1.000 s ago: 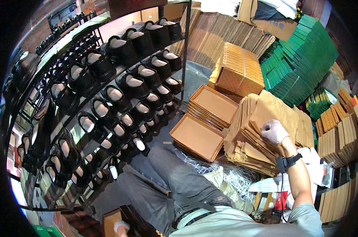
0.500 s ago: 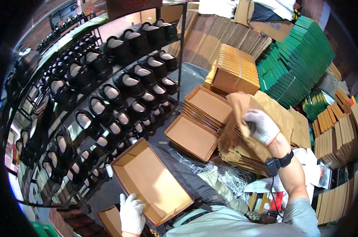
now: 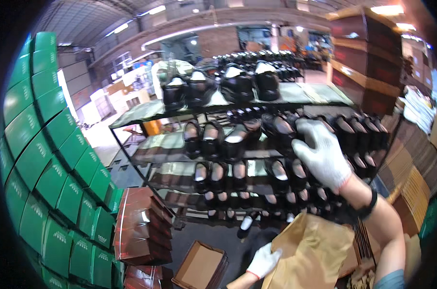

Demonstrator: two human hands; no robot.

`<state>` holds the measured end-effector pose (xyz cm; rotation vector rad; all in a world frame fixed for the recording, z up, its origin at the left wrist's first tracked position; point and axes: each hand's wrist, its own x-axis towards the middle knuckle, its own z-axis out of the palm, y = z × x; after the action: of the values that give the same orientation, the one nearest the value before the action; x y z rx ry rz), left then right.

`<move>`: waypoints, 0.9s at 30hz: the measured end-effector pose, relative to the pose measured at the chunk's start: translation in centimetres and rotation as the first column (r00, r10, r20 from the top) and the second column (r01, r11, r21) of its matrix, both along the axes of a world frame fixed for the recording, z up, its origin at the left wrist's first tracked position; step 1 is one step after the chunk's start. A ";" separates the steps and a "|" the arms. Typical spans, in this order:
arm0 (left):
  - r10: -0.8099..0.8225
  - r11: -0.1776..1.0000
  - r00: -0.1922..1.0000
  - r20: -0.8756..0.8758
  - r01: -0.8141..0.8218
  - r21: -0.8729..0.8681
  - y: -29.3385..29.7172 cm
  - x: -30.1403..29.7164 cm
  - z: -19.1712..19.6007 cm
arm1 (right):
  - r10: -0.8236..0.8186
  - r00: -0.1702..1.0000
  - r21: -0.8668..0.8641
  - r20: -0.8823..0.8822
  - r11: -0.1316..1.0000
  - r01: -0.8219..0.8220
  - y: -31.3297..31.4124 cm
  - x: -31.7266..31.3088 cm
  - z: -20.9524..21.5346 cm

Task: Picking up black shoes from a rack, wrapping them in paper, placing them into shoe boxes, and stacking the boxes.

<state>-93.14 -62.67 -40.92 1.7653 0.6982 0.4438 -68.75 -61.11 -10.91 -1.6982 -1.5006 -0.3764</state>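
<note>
Right hand (image 3: 322,154) had swung across to the rack (image 3: 172,153), thumb apart from bent fingers, black shoes (image 3: 279,133) just left; contact unclear. Left hand (image 3: 265,261) pinched brown paper (image 3: 310,250), right of its fingertips. Paper taken up; shoes still racked.

Box wall (image 3: 54,192) left, shoe rack (image 3: 319,94) centre, shoes (image 3: 237,89) in rows on its shelves, carton stack (image 3: 365,60) at its right end, strapped boxes (image 3: 144,226) just right of box wall, open box (image 3: 199,265) right of those, left grip (image 3: 265,260) at paper's (image 3: 312,250) left edge, right grip (image 3: 324,154) before rack's right half
</note>
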 end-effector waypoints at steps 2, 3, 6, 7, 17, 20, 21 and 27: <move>0.047 0.997 0.972 -0.230 -0.030 0.077 -0.1 -1.4 -1.6 | -0.049 0.985 0.138 0.164 0.990 0.026 10.4 -1.0 7.9; 0.086 0.993 0.956 -0.281 -0.059 0.103 -0.8 -1.8 -1.5 | -0.113 0.985 0.147 0.130 0.985 0.094 14.5 -2.8 11.9; 0.243 0.958 0.970 -0.025 -0.235 0.162 -1.6 -2.9 -3.9 | -0.302 0.927 -0.446 0.223 0.814 0.373 23.1 -4.2 21.5; 0.308 0.936 0.951 0.018 -0.307 0.174 -1.4 -3.2 -5.4 | -0.343 0.918 -0.481 0.201 0.782 0.398 25.3 -4.1 21.6; 0.265 0.961 0.964 0.018 -0.266 0.077 2.3 -5.0 -10.0 | -0.284 0.958 -0.817 -0.036 0.561 0.135 34.8 1.6 20.7; 0.238 0.971 0.971 0.017 -0.238 0.017 2.4 -5.2 -8.7 | -0.253 0.964 -0.774 -0.085 0.625 0.096 32.4 0.7 20.5; 0.236 0.972 0.972 0.019 -0.236 0.016 2.6 -5.0 -7.6 | -0.236 0.952 -0.778 -0.195 0.629 -0.003 31.9 1.1 20.5; 0.106 0.992 0.992 0.072 -0.100 -0.080 2.4 -3.9 -12.6 | -0.249 0.964 -0.469 -0.094 0.865 0.178 30.8 10.1 18.3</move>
<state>-97.03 -60.28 -53.56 1.6378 0.7455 0.5449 -58.64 -30.27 7.37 -2.2232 -1.3592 0.0042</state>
